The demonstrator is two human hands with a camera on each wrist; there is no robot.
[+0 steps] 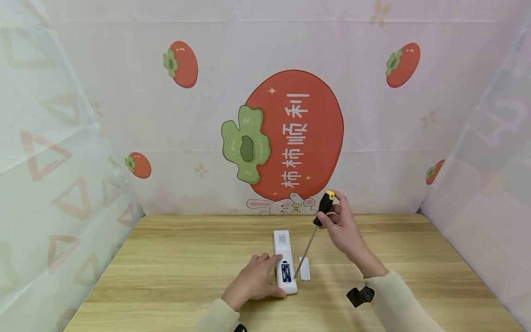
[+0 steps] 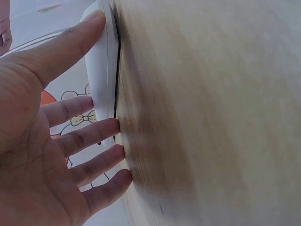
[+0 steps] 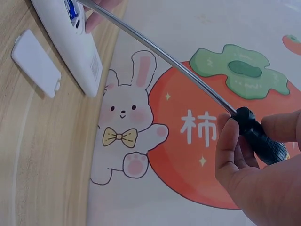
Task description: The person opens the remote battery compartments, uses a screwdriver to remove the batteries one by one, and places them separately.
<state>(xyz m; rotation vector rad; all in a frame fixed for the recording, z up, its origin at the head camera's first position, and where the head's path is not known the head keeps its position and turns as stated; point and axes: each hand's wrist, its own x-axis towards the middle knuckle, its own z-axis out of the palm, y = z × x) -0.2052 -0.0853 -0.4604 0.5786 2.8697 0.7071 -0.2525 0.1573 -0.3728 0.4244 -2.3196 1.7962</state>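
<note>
Right hand [image 1: 344, 230] pinches black-and-yellow-handled, steel-shafted screwdriver [image 1: 326, 203]; left hand [image 1: 255, 280], fingers extended, touches long white plastic remote [image 1: 283, 248] on pale wood-grain tabletop [image 1: 174, 263]. White persimmon-print backdrop [image 1: 232, 46] behind. Right-wrist view crops screwdriver tip [image 1: 296, 276].

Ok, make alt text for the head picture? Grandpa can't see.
The right hand slants a screwdriver down toward a white remote control with exposed blue batteries; the left hand rests against the remote. A battery cover lies to its right on the wooden table.
</note>
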